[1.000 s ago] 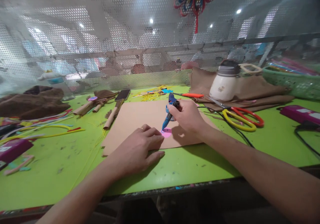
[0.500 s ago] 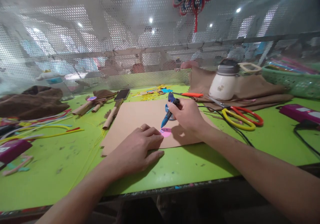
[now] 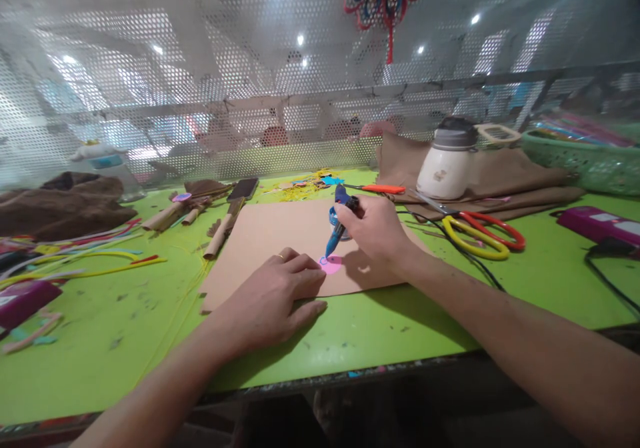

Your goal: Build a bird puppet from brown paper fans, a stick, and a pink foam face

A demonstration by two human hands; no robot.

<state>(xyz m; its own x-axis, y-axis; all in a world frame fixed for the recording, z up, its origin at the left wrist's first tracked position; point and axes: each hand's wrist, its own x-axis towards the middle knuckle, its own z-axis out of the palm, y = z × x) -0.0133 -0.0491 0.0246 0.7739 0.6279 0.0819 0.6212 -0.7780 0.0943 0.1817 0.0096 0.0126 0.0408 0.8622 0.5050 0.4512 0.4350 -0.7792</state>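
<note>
No lettering or number is readable. Well right of the right hand (image 3: 381, 231), a purple case (image 3: 597, 230) bears pale labels (image 3: 603, 220), too small to make out; so does another purple case (image 3: 30, 301), well left of the left hand (image 3: 286, 296). Beyond the right hand, a white bottle (image 3: 443, 168) carries a small emblem (image 3: 439, 175), equally unclear.

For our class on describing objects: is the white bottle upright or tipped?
Upright: the white bottle has its grey lid at the top, body below.
</note>
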